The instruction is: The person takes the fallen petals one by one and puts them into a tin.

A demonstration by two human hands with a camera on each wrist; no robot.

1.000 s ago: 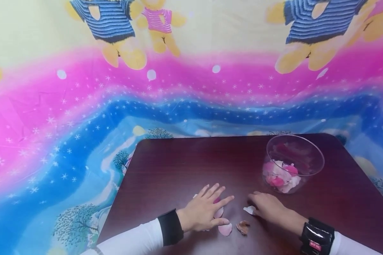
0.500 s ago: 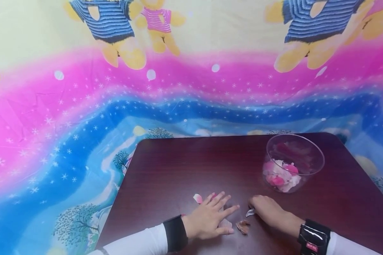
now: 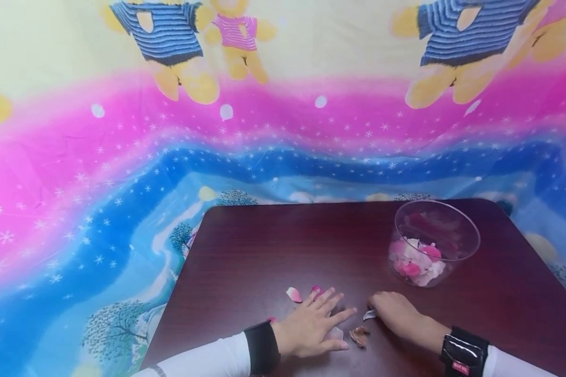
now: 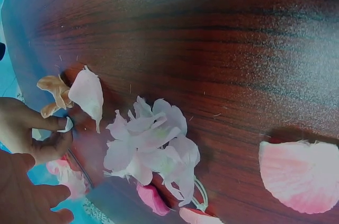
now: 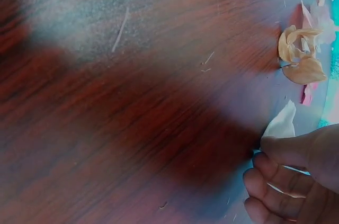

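My left hand [image 3: 313,325] is spread, fingers apart, over petals on the table. In the left wrist view, pale pink ruffled petals [image 4: 153,150] lie bunched near that hand's fingers. My right hand [image 3: 398,314] pinches a white petal [image 3: 369,314] between thumb and fingers, low at the tabletop; the right wrist view shows the petal [image 5: 282,121] sticking out past the thumb. Between the hands lies a curled brown dried petal [image 3: 359,336]. Beyond the left fingertips are a pink-and-white petal [image 3: 293,294] and a deep pink petal [image 3: 316,289], the latter partly covered.
A clear round container [image 3: 467,254] with pink and white petals inside stands behind the right hand. The dark wooden table [image 3: 264,241] ends at a printed cloth backdrop [image 3: 283,125]. Fine loose fibres [image 5: 121,29] lie on the wood.
My left hand has shifted right and slightly nearer me, uncovering the pink-and-white petal and deep pink one. The right hand has drawn slightly nearer, and the white petal between its fingers has tilted.
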